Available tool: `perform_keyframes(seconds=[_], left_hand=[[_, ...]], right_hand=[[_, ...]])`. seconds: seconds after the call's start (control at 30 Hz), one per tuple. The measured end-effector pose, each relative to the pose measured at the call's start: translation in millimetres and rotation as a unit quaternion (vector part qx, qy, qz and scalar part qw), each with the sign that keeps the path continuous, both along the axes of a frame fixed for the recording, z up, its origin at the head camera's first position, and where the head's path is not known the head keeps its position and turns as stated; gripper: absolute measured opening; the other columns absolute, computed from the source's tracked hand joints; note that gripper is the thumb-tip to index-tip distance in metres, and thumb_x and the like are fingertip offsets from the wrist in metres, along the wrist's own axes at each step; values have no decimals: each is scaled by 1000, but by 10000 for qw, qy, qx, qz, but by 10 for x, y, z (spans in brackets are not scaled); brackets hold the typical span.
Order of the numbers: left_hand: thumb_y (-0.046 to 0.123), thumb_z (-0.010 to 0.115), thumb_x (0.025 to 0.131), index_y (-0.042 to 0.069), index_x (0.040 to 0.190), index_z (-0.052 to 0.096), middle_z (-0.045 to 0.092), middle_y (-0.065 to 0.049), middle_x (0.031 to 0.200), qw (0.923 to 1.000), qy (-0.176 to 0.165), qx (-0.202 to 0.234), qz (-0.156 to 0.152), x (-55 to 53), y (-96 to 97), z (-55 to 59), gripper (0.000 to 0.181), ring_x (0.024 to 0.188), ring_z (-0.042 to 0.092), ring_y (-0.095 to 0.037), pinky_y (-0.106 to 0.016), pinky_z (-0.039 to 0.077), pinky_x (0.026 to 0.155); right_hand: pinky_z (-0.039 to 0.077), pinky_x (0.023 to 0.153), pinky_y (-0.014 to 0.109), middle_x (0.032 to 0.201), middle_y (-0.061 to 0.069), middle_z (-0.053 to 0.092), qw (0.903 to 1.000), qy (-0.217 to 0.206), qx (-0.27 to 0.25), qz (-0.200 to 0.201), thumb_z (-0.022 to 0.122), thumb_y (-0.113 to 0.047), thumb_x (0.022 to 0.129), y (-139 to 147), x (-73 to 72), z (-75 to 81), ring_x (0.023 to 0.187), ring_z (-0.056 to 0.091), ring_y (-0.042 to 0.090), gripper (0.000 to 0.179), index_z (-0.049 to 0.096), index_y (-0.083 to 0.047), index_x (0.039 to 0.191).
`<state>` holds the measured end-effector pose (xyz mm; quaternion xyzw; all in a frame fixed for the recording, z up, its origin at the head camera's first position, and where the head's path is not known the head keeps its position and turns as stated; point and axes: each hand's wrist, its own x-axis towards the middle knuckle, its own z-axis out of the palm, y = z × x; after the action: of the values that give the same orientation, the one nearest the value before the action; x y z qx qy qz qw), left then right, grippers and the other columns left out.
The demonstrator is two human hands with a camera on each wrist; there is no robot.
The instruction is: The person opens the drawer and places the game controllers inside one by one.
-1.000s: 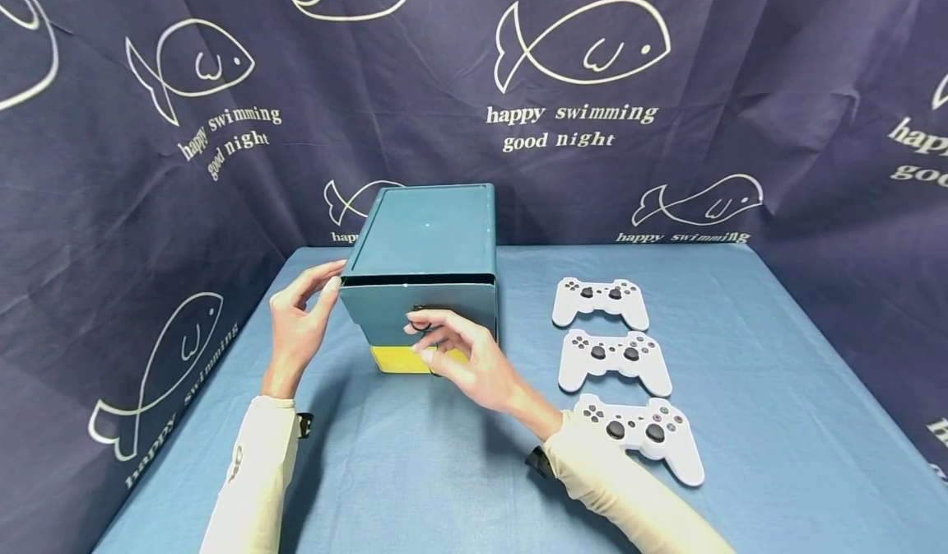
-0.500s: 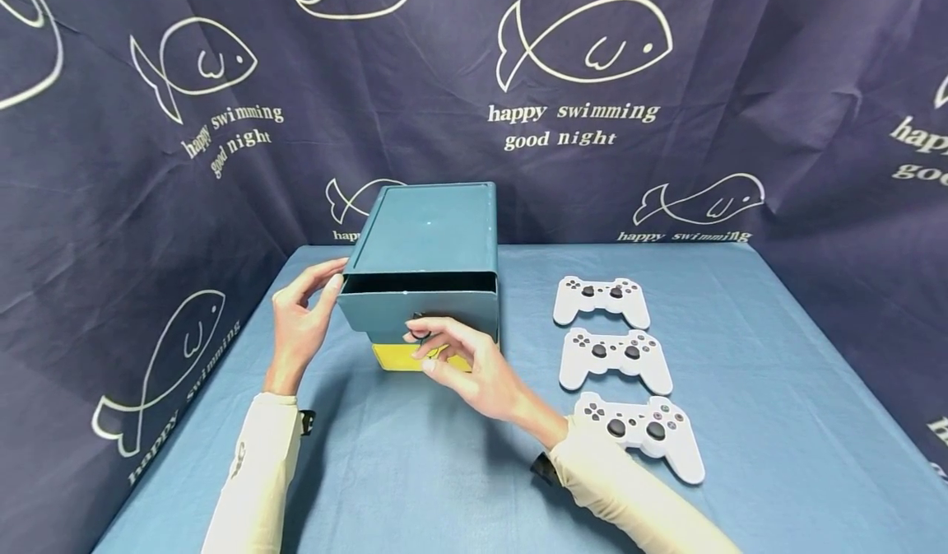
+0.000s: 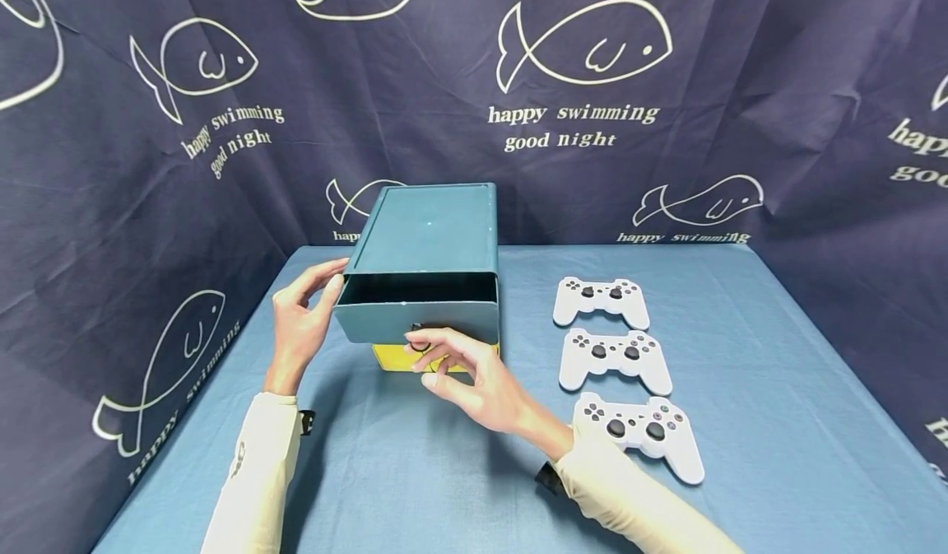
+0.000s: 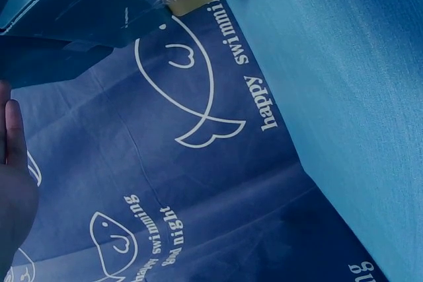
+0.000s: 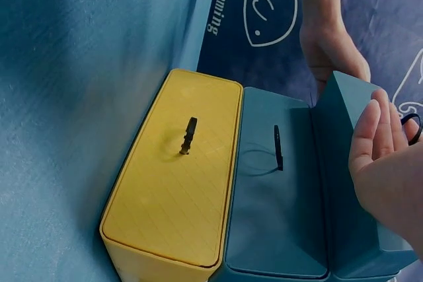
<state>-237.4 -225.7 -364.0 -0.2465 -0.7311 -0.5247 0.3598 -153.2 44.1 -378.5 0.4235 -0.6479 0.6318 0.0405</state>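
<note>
A small drawer unit [image 3: 429, 229] has a teal top drawer [image 3: 378, 323] pulled partway out, its dark inside showing. My right hand [image 3: 474, 377] has a finger hooked in the black ring pull [image 3: 419, 345] on that drawer's front. In the right wrist view the same ring [image 5: 418, 125] sits at the curled fingers. Below it, a teal drawer [image 5: 281, 229] and a yellow drawer [image 5: 175, 209] are both closed. My left hand [image 3: 299, 323] lies along the unit's left side, thumb near the front corner, fingers fairly straight. Only part of the left hand [image 4: 16, 189] shows in its wrist view.
To the right, three white game controllers lie in a column: one at the back [image 3: 600, 303], one in the middle [image 3: 615, 358], one in front [image 3: 644, 426] partly behind the right sleeve. Dark blue fabric [image 3: 578, 183] with fish drawings hangs behind the blue-covered table [image 3: 400, 472].
The top drawer has slid out toward me, its opening growing from a thin slit to a wide gap. My right hand has come slightly nearer with the ring. The left hand stays nearly still.
</note>
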Motion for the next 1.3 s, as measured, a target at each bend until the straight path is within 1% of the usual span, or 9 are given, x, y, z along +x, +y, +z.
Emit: perform_keyframes(seconds=[0.2,0.33,0.47,0.63,0.73,0.87,1.07,1.2,1.3], left_hand=[[-16,65,92,-9,118,73,72,-28,109,10000,46,19,-45,-1,0,11,28,99,70,-3,-20,51,90],[-15,65,93,-9,119,73,72,-27,109,10000,44,29,-81,2,4,24,27,99,70,-4,-20,51,90],[-14,65,93,-9,119,73,73,-27,109,9999,29,46,-84,2,7,26,27,98,70,-4,-20,51,89],[-15,65,93,-9,118,73,72,-27,109,9999,40,70,-94,11,10,15,28,98,70,-4,-20,50,90],[-14,65,93,-9,119,73,72,-27,110,9999,64,67,-136,25,11,17,27,99,70,-5,-21,50,91],[-13,64,94,-8,119,73,73,-26,109,9997,115,69,-182,34,16,31,27,99,71,-6,-21,50,91],[-12,64,94,-8,119,73,73,-24,109,9997,157,34,-181,29,9,33,27,98,71,-6,-21,51,90],[-13,65,94,-7,119,74,73,-25,109,9999,118,44,-106,24,2,12,28,98,70,-6,-20,51,89],[-12,65,94,-7,119,74,73,-25,110,10000,60,55,-43,21,3,-4,28,98,70,-5,-20,50,89]], right_hand=[[54,88,37,136,17,62,9997,171,-86,153,61,0,99,0,34,-10,108,69,28,43,55,3,141],[54,87,38,136,16,63,9996,245,-87,146,61,-2,100,2,59,-19,108,69,25,42,56,3,141],[54,86,39,135,13,64,9995,259,-91,144,62,-5,100,6,92,-21,109,68,24,42,56,1,141],[55,86,39,133,15,65,9993,295,-125,216,62,-3,99,6,134,-31,109,68,24,42,56,2,141],[55,85,38,130,16,65,9990,353,-118,237,62,-2,99,5,161,-40,104,69,22,42,56,2,140],[55,84,36,126,13,65,9991,339,-109,239,62,-1,98,6,198,-40,96,70,19,43,57,-1,140],[55,84,36,127,13,65,9991,283,-126,289,62,0,97,13,247,-29,101,70,21,45,56,-1,142],[55,84,37,127,14,65,9991,285,-127,303,62,1,97,12,263,-35,103,70,22,45,56,0,142],[56,83,40,127,16,65,9988,315,-145,337,61,2,97,12,273,-41,102,70,27,45,55,1,142]])
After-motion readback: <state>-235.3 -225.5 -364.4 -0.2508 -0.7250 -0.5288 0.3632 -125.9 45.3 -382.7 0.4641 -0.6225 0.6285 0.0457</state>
